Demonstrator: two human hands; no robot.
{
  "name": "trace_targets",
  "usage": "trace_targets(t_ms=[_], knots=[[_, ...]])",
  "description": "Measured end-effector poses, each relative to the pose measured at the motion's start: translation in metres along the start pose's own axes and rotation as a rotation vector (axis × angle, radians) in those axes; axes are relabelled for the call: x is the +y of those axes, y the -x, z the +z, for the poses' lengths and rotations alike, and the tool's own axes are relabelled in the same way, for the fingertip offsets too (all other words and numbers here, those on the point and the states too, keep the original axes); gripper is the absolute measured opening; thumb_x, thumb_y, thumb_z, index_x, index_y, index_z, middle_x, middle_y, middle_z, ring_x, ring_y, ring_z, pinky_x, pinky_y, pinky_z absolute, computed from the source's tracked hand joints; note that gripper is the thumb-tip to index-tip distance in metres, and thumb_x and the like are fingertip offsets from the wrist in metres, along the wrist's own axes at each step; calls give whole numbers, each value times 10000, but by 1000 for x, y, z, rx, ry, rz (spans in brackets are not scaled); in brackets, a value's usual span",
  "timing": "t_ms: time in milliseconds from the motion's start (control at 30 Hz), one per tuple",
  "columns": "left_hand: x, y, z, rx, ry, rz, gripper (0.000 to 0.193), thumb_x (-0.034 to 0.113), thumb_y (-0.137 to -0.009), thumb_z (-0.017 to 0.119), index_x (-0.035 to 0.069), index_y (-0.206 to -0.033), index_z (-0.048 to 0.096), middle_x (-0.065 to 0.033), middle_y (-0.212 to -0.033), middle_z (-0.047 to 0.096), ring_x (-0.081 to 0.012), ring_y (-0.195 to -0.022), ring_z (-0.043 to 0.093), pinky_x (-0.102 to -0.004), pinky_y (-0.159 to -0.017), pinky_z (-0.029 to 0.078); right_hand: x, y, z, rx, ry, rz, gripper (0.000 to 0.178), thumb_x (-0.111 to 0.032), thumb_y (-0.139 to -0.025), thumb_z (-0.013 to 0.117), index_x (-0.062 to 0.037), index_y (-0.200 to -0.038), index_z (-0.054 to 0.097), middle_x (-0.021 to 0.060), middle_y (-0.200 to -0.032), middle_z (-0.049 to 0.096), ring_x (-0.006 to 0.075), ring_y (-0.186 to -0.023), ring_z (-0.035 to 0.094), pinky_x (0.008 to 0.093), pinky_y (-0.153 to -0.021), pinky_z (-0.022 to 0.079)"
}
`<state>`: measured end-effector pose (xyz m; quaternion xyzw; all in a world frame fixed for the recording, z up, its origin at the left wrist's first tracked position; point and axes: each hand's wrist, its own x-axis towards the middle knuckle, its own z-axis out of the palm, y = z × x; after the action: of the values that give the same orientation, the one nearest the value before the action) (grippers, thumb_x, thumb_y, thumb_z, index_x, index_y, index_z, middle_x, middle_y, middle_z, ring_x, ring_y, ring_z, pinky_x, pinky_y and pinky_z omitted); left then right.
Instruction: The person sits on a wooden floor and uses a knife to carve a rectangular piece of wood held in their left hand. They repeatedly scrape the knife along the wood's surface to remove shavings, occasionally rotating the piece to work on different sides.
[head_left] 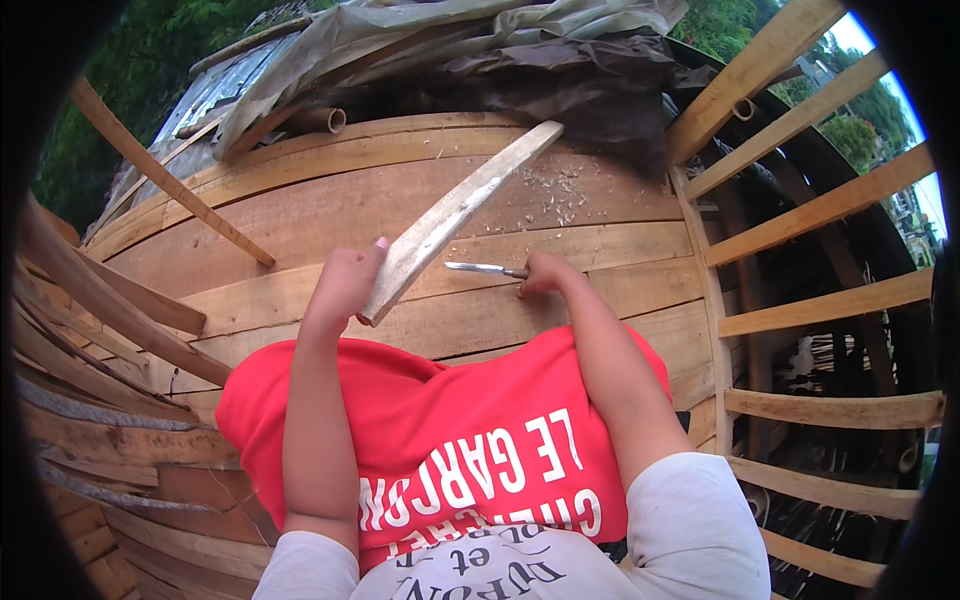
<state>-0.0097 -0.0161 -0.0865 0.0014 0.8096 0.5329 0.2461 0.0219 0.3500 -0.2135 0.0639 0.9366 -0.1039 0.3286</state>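
White printed T-shirt [690, 520] lies nearest the viewer; red printed cloth [400, 385] covers the lap beyond. The left hand [348, 288] is clasped on the near end of a pale wooden strip [460, 215], whose long axis slants away rightward toward the far edge of the plank floor [350, 195]. The right hand [545, 273], closed around the handle of a knife [482, 268], is right of the strip; the blade points left toward the strip's near half, visibly apart. Wood shavings [562, 197] lie toward the floor's far right corner.
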Motion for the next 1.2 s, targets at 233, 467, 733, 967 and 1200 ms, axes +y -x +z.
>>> trace_targets(t_ms=[233,467,733,967,1200], knots=[[-3,-1,1,7,-3,-12,560,420,-998,523,-40,-688,595,-71,-559,530,-159,-424,510,-343,-352,420,23,36,-48,-245,-33,286,456,-289,-663,887,1,-982,740,129,-932,725,270,-810,675,395,-740,546],[4,4,1,-11,-11,-18,562,417,-999,522,-45,-690,605,-84,-558,545,-167,-429,531,-344,-358,432,51,102,-106,310,-1486,-237,534,-371,-808,816,-70,-1218,653,-82,-595,374,38,-473,315,241,-475,335],[5,2,4,-13,-2,-30,556,420,-1004,505,-45,-721,616,-88,-574,555,-167,-434,533,-344,-368,438,32,99,-104,477,-1432,93,381,-401,-971,622,-91,-1181,552,-96,-591,302,35,-462,315,240,-460,361],[6,5,9,-70,120,-67,483,419,-1001,511,22,-759,643,-30,-606,547,-107,-456,461,-305,-411,373,-12,70,-75,386,-988,-233,275,-331,-970,625,-58,-942,608,-37,-676,505,65,-585,472,266,-520,423],[-1,2,9,-190,317,-123,423,364,-1012,462,-23,-956,626,-68,-686,590,-153,-487,549,-329,-389,441,-87,85,-61,369,-845,-480,242,-242,-920,691,-11,-943,622,53,-785,635,135,-720,565,327,-637,466]])
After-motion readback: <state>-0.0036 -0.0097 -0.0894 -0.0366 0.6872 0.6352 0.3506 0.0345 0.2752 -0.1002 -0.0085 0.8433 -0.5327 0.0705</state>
